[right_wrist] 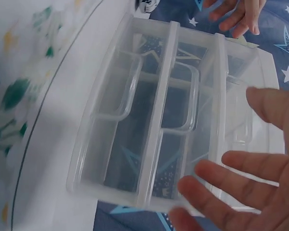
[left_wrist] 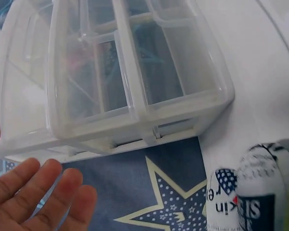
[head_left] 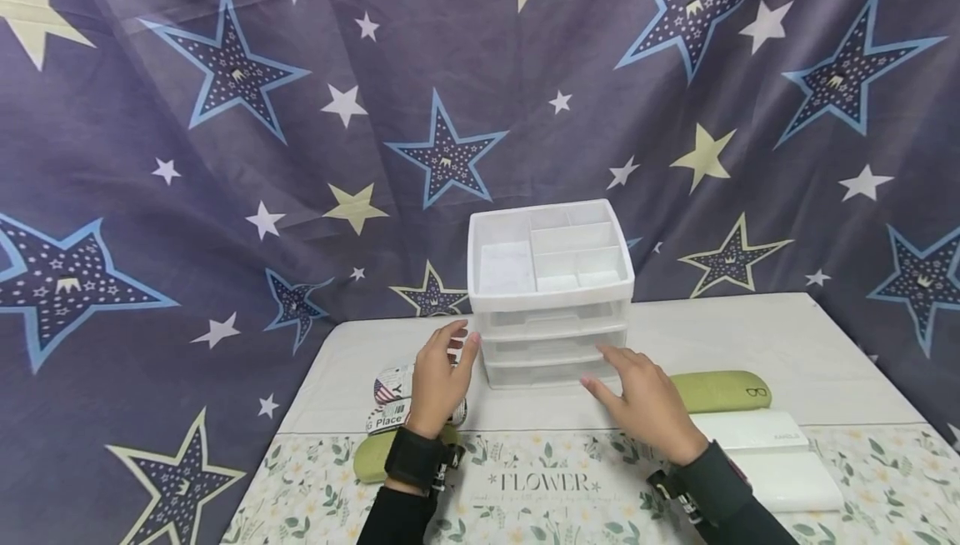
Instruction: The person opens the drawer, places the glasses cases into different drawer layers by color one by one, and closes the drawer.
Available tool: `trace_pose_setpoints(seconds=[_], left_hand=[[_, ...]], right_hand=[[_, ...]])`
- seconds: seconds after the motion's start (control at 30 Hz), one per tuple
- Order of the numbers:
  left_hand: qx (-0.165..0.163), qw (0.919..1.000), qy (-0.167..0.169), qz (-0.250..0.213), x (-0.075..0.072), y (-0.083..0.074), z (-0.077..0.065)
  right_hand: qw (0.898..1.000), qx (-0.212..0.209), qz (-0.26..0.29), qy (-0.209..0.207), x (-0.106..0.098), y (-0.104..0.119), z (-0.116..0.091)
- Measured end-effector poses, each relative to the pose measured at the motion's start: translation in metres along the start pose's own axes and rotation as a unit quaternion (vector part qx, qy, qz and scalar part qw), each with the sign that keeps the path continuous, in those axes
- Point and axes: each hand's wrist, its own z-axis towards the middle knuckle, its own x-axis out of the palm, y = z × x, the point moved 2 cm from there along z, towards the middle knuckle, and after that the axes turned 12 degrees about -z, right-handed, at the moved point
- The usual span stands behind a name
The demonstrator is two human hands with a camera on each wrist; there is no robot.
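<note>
A white plastic desk organizer [head_left: 551, 302] stands at the back of the table, with a divided tray on top and three see-through drawers below, all pushed in. My left hand [head_left: 441, 382] is at its left side, fingers spread and loosely bent. In front of its right corner is my right hand [head_left: 641, 402], thumb and fingers apart. The right wrist view shows the right fingers [right_wrist: 241, 185] extended over the drawer fronts [right_wrist: 154, 125]. In the left wrist view, the left fingers [left_wrist: 48, 192] reach beside the organizer's side wall. Neither hand holds anything.
Left of the organizer lie printed cases with lettering [head_left: 390, 418] and an olive green case [head_left: 371, 457], partly behind the left hand. On the right are a green glasses case [head_left: 723, 391] and white cases [head_left: 791, 478]. A floral cloth [head_left: 532, 520] covers the table's front; a starry curtain hangs behind.
</note>
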Motion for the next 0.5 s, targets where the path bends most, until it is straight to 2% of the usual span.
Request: trace_pose_setpoints(seconds=[0.23,0.4,0.5], left_hand=[[-0.002,0.9956,-0.017,-0.092,0.004,0.002,0.023],[-0.016,0.9906,-0.025,-0.134,0.006,0.007,0.034],[-0.035,0.9868,-0.031,-0.155,0.006,0.01,0.038]], right_hand=[[0.995,0.046,0.092,-0.009,0.009,0.006,0.011],[0.98,0.089,0.175,-0.012,0.022,0.014,0.02],[0.974,0.101,0.202,-0.031,0.028,0.021,0.025]])
